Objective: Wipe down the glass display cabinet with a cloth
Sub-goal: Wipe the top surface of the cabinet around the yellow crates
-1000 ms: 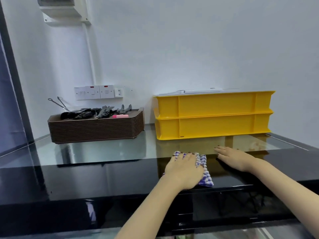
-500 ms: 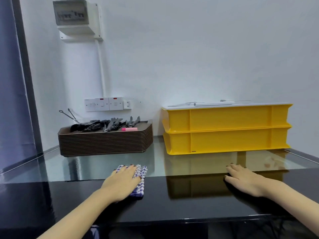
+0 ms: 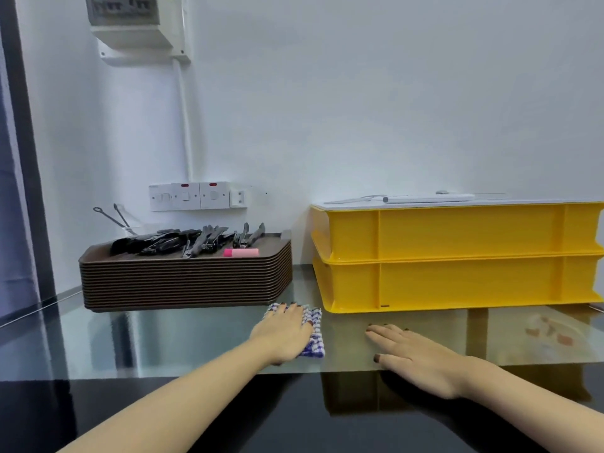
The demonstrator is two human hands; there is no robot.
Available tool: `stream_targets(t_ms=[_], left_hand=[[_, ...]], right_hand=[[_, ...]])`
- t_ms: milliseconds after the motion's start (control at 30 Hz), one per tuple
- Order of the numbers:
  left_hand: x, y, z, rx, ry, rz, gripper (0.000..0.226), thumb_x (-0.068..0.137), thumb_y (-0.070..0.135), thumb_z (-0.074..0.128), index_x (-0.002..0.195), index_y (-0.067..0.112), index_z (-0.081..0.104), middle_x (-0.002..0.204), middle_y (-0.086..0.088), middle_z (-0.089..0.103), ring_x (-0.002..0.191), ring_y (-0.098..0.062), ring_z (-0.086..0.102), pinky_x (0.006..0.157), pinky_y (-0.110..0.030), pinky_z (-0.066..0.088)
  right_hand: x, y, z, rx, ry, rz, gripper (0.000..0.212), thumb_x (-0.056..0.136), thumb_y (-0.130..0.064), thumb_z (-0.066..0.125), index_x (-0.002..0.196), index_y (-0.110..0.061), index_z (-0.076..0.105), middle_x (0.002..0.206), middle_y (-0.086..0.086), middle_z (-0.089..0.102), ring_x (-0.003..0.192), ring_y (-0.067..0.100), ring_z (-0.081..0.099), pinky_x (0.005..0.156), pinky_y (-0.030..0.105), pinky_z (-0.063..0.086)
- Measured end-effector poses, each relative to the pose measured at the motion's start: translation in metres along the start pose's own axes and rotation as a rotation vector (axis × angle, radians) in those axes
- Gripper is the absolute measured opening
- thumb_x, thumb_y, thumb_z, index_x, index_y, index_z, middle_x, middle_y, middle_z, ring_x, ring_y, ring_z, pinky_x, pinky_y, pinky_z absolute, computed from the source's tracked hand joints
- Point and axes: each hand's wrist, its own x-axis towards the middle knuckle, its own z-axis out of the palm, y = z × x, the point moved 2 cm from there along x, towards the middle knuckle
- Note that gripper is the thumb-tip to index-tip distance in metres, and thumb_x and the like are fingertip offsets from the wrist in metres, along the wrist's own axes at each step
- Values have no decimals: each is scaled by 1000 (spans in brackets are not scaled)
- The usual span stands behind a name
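A blue and white checked cloth lies on the glass top of the display cabinet, between the brown trays and the yellow crates. My left hand presses flat on the cloth with straight fingers and covers most of it. To its right, my right hand rests palm down on the bare glass, fingers spread and holding nothing. The near part of the cabinet top is dark and reflective.
A stack of brown trays carrying black tongs and a pink item stands at the back left. Two stacked yellow crates stand at the back right against the white wall. Wall switches sit above the trays.
My left hand slid the cloth left, then back right and farther from me, close to the trays and crates. My right hand stayed flat on the glass; the view rose.
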Motion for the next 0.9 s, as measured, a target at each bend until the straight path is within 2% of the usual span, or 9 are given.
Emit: stream_targets(t_ms=[100, 167, 233, 367, 567, 667, 733, 800, 900], left_hand=[[39, 11, 4, 64, 13, 27, 38, 95, 4, 27, 131, 0, 41, 139, -19, 37, 128, -35, 32, 104, -44, 28], [66, 13, 6, 97, 23, 22, 37, 94, 0, 29, 129, -1, 40, 135, -21, 39, 126, -37, 34, 103, -46, 31], [90, 12, 7, 165, 38, 42, 38, 94, -1, 28, 131, -1, 38, 137, -22, 38, 128, -38, 34, 104, -46, 31], [134, 5, 13, 153, 11, 21, 39, 95, -3, 28, 134, -2, 34, 140, -23, 35, 129, -39, 33, 108, -44, 28], [165, -1, 15, 157, -18, 70, 32, 102, 11, 26, 128, 1, 40, 139, -20, 40, 126, -36, 39, 102, -43, 33], [163, 1, 16, 167, 13, 99, 26, 100, 9, 28, 122, 1, 42, 126, -21, 50, 112, -35, 50, 91, -42, 40], [158, -2, 21, 207, 20, 122, 27, 99, 9, 30, 124, 4, 39, 121, -20, 53, 106, -35, 53, 88, -43, 44], [152, -7, 26, 213, 50, 139, 32, 98, 10, 30, 129, 6, 35, 124, -19, 50, 111, -36, 50, 92, -44, 43], [151, -9, 31, 253, 59, 109, 42, 96, 6, 28, 138, 5, 24, 132, -23, 42, 125, -41, 38, 103, -46, 33]], right_hand=[[7, 4, 2, -3, 6, -17, 56, 102, -41, 20, 152, -24, 2, 159, -8, -5, 146, 10, -6, 116, 27, -1], [6, 5, 2, 1, 9, -28, 57, 101, -43, 20, 152, -25, 2, 159, -9, -6, 145, 8, -7, 116, 27, -1], [5, 3, 1, 16, 10, -35, 57, 101, -44, 21, 152, -27, 2, 159, -10, -7, 145, 7, -8, 115, 27, -2], [2, 1, -2, 41, 10, -42, 57, 100, -45, 21, 152, -28, 2, 158, -13, -8, 144, 4, -9, 115, 26, -4], [-2, 1, -2, 81, 10, -30, 58, 100, -47, 21, 152, -29, 2, 158, -16, -7, 143, 2, -10, 114, 24, -5], [-3, 0, -2, 83, 14, -25, 58, 100, -48, 20, 151, -30, 2, 157, -16, -7, 143, 2, -10, 114, 24, -5], [-3, -1, -1, 76, 14, -25, 58, 99, -49, 19, 151, -31, 0, 157, -17, -8, 143, 2, -10, 113, 24, -6], [-2, -2, -2, 72, 13, -25, 59, 99, -51, 17, 151, -32, -1, 157, -17, -8, 143, 2, -11, 113, 24, -7], [-1, -3, -3, 72, 8, -15, 59, 98, -52, 17, 151, -33, -1, 157, -18, -8, 143, 2, -11, 113, 24, -7]])
